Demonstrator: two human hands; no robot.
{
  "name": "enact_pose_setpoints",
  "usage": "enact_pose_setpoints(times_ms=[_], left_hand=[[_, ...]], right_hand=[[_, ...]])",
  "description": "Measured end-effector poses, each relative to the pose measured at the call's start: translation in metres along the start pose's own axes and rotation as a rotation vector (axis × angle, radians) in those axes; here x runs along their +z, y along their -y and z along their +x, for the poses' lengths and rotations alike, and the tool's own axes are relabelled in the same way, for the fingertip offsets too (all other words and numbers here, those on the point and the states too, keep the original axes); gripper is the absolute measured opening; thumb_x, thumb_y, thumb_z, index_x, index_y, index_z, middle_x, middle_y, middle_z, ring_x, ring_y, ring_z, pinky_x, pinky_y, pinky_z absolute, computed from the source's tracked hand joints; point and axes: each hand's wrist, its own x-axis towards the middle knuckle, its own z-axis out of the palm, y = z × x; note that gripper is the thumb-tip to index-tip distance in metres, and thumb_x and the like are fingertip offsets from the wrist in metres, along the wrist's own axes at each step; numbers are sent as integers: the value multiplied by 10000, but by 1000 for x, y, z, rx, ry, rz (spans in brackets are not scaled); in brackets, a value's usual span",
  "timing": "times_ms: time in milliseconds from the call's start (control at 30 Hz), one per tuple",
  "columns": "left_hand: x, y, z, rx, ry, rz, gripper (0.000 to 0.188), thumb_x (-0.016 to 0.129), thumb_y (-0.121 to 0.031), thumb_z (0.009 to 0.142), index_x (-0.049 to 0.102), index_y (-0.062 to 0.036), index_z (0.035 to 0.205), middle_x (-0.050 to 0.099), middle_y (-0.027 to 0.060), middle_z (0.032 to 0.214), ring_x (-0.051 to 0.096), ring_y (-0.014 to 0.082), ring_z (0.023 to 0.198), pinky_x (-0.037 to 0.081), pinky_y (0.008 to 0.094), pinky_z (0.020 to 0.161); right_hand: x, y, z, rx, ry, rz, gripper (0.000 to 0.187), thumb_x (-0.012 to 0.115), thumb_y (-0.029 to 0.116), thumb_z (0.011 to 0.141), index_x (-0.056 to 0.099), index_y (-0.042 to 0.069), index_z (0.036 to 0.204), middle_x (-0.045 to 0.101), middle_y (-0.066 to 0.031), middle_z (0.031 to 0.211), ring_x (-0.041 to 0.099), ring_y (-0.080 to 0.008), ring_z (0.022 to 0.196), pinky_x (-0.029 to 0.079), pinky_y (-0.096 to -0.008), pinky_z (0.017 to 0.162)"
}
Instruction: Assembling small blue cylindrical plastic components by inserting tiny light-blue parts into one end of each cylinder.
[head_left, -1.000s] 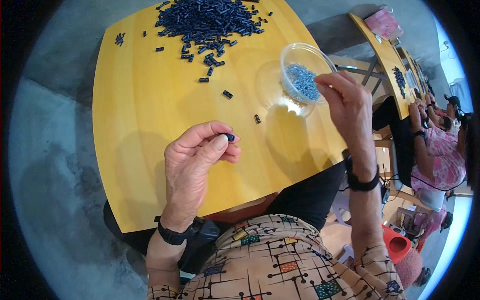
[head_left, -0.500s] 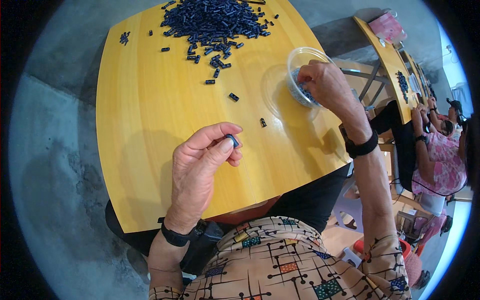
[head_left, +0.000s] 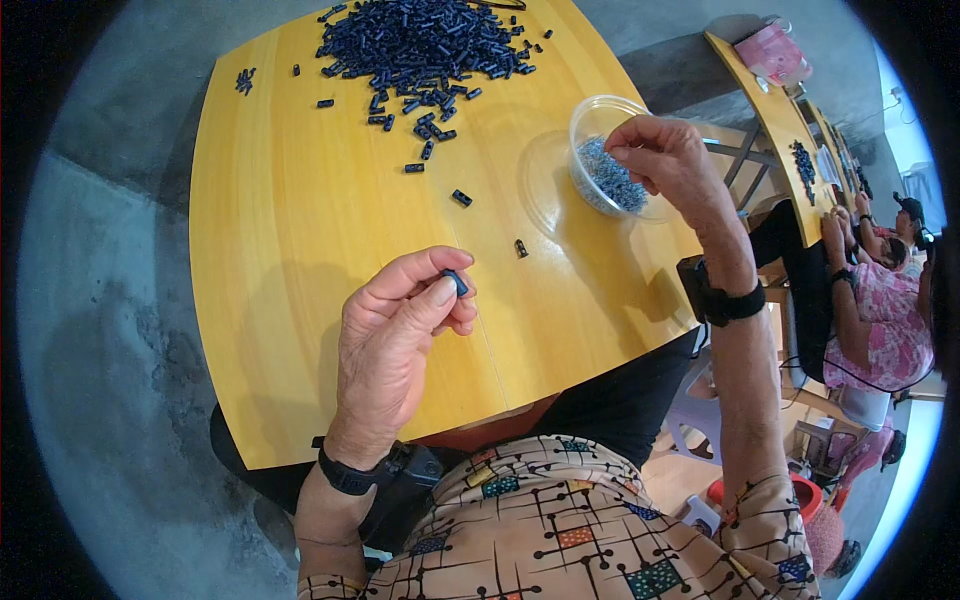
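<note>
Between thumb and fingers of my left hand (head_left: 395,325) is a small dark blue plastic piece (head_left: 457,283), held above the near part of the table. My right hand (head_left: 668,165) is over the rim of a round clear tub (head_left: 577,170), its thumb and forefinger pinched together. Whatever sits in that pinch is too small to make out. Inside the tub lie many tiny silvery-grey metal parts (head_left: 608,178). Two loose dark pieces, one (head_left: 461,198) farther off and one (head_left: 521,248) nearer, rest between my hands.
A big heap of dark blue plastic pieces (head_left: 420,45) covers the far side of the yellow table (head_left: 290,210), with strays around it. A small dark cluster (head_left: 245,81) lies at the far left. To the right, people sit at another table (head_left: 750,85).
My right hand has risen out of the tub toward its rim, uncovering the metal parts. My left hand keeps its hold on the blue piece, almost unmoved.
</note>
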Motion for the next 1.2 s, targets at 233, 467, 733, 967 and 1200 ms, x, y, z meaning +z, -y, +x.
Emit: enact_pose_setpoints(times_ms=[233, 467, 733, 967, 1200], left_hand=[[-2, 2, 1, -39, 40, -67, 172, 534, -92, 869, 576, -3, 1011, 591, 43, 863, 545, 101, 755, 449, 236, 700], [-3, -3, 1, -89, 63, -173, 171, 534, -97, 873, 565, -13, 1018, 614, 87, 935, 602, 123, 805, 502, 240, 729], [0, 0, 0, -81, 27, -188, 210, 554, -138, 863, 547, -26, 1040, 586, 54, 865, 563, 84, 693, 492, 201, 646], [0, 1, -3, -15, 36, -102, 218, 569, -142, 855, 559, -20, 1035, 596, 53, 846, 563, 80, 691, 487, 200, 629], [1, 2, -4, 119, 44, 55, 226, 600, -118, 830, 574, 5, 1017, 610, 68, 838, 580, 103, 697, 490, 217, 624]], right_hand=[[-10, 18, -16, 221, 96, 774, 99, 541, 79, 846, 576, 2, 898, 590, -54, 737, 474, -35, 506, 336, -151, 409], [30, 86, -77, 162, 58, 863, 128, 572, 132, 838, 584, 5, 855, 607, -34, 722, 492, -46, 510, 365, -163, 427], [101, 100, -107, 208, -58, 1085, 104, 628, 50, 791, 591, 4, 877, 604, -30, 715, 511, -57, 523, 392, -166, 455], [116, 99, -106, 145, -117, 1072, 117, 644, 56, 779, 605, 4, 876, 594, -10, 706, 504, -46, 567, 400, -168, 496], [120, 98, -108, 141, -151, 1078, 124, 657, 66, 771, 612, 6, 870, 612, -11, 738, 508, -47, 584, 405, -172, 516]])
